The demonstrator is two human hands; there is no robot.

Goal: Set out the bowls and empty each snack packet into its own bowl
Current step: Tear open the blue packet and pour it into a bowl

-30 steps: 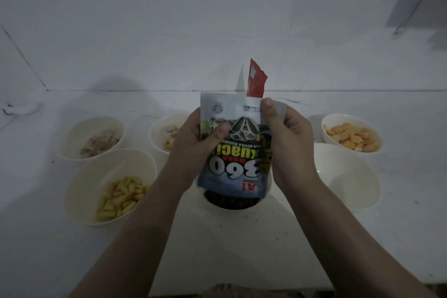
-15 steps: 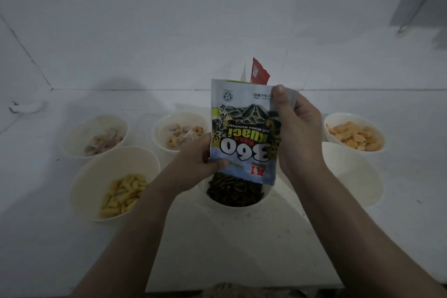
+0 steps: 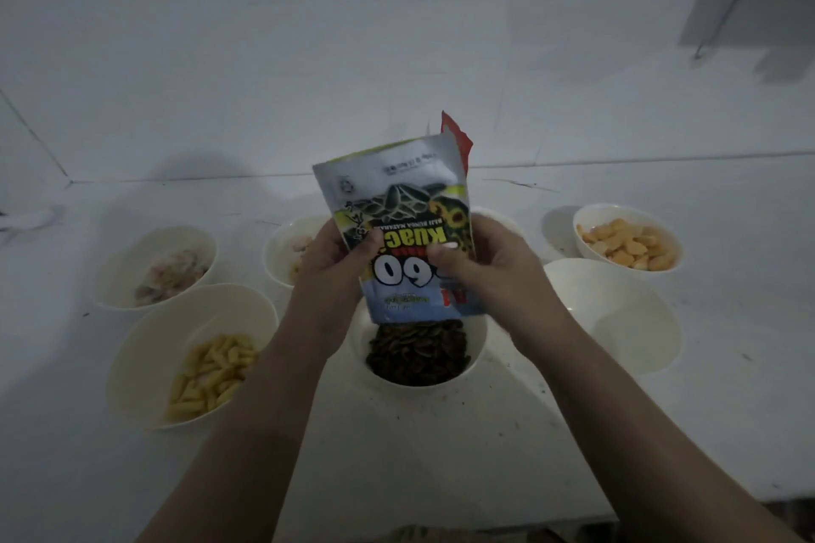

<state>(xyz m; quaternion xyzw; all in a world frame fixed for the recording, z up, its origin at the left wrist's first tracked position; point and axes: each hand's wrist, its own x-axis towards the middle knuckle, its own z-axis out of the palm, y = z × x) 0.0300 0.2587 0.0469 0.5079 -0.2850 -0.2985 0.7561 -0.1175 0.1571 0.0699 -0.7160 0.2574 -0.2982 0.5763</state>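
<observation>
Both hands grip the packet (image 3: 397, 229) upside down, mouth over seed bowl (image 3: 478, 335).

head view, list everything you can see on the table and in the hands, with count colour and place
upside-down grey-blue sunflower seed packet: 1, grey-blue with green and yellow print, held over the centre bowl
centre white bowl of dark seeds: 1, near middle
white bowl of yellow stick snacks: 1, near left
white bowl of pale pinkish snacks: 1, far left
white bowl partly hidden behind the left hand: 1, far middle
white bowl of orange crackers: 1, far right
empty white bowl: 1, near right
red packet: 1, behind the seed packet
white table: 1
left hand: fingers grip the packet's left edge
right hand: fingers grip its right edge
</observation>
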